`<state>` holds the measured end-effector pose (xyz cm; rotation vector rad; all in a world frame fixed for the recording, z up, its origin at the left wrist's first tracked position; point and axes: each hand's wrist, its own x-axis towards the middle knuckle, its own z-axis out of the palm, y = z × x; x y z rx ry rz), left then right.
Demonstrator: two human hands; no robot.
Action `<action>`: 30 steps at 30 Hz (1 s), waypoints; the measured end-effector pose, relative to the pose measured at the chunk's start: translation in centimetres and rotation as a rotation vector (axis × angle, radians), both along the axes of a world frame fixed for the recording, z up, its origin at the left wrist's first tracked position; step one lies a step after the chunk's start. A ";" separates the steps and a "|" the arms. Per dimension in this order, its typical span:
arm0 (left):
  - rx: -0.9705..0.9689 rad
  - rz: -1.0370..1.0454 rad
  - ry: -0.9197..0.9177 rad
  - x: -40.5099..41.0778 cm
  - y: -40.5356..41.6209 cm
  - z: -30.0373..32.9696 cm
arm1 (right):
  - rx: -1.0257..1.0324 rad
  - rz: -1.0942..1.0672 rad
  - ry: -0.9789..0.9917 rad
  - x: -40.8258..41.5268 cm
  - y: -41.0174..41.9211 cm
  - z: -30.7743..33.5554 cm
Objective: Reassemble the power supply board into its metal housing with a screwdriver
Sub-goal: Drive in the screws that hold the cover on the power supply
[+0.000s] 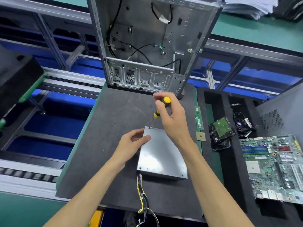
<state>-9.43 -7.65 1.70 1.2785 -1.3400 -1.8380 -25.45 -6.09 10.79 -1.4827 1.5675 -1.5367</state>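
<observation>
The grey metal power supply housing point(161, 157) lies flat on the dark foam mat point(114, 145), its lid facing up. A bundle of yellow and black wires point(141, 195) trails from its near edge. My right hand point(172, 122) grips a yellow-and-black screwdriver point(161, 107), held nearly upright, with the tip on a screw at the housing's far left corner point(149, 127). My left hand point(132, 143) holds the housing's left edge, thumb lying on the lid. The board inside is hidden.
An open computer case point(147, 46) stands at the mat's far end. To the right lie a RAM stick point(199, 118), a CPU chip point(201, 136), a hard drive point(222, 128), cables and a motherboard point(275, 167). A loose screw point(113, 123) lies on the mat.
</observation>
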 end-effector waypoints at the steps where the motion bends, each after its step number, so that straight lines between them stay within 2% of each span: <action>1: 0.001 0.000 0.003 0.0 0.0 0.0 | 0.005 0.024 -0.073 0.3 -0.2 0.2; 6: -0.004 0.009 -0.006 0.1 0.1 -0.1 | 0.044 0.095 -0.303 1.5 -0.9 1.0; 9: -0.011 0.014 -0.009 0.0 0.2 0.0 | 0.071 0.122 -0.285 2.0 -1.0 0.9; 13: -0.027 0.021 -0.019 0.0 0.4 0.1 | 0.004 0.088 -0.327 2.1 -1.1 0.7; 30: -0.058 0.016 -0.024 0.1 0.4 -0.2 | 0.050 0.133 -0.382 2.4 -1.5 0.6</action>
